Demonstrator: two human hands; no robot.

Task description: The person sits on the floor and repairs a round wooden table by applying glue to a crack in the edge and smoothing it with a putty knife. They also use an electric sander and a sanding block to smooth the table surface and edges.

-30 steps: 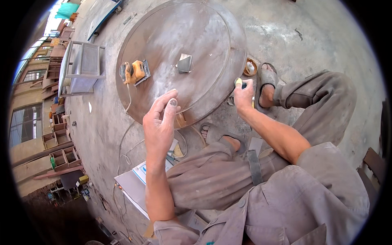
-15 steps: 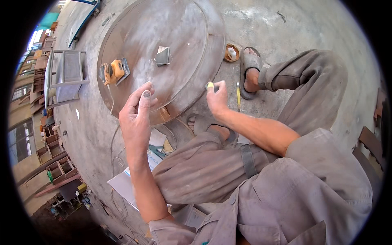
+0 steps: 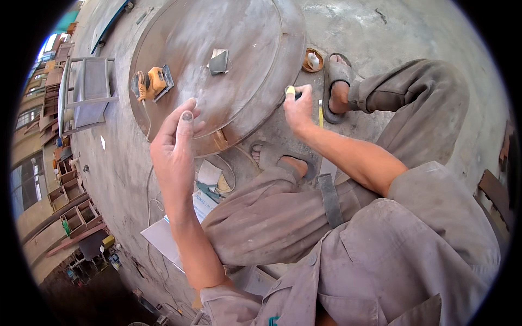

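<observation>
My left hand [image 3: 175,142] is raised by the near left edge of a dusty round wooden top [image 3: 163,49]. Its fingers are stretched, slightly curled, with the thumb apart and dark at the tip, and nothing shows in them. By the top's near right edge, my right hand [image 3: 299,111] is closed, its thumb tip yellow. Something small and dark shows between thumb and fingers, too hidden to name. An orange power sander [image 3: 156,81] lies on the top's left part. A small grey-and-white folded sheet [image 3: 218,61] lies near its middle.
A small round brown container [image 3: 312,60] with something white in it stands beside my sandalled foot [image 3: 338,89]. A yellow strip [image 3: 321,114] lies near that foot. White sheets [image 3: 163,242] and a cord [image 3: 148,185] lie on the floor. A grey metal-looking frame [image 3: 89,95] stands at left.
My right hand has moved slightly up and right, and its fingers are curled more tightly. My left hand has shifted slightly left. The sander and the folded sheet stay in place on the top.
</observation>
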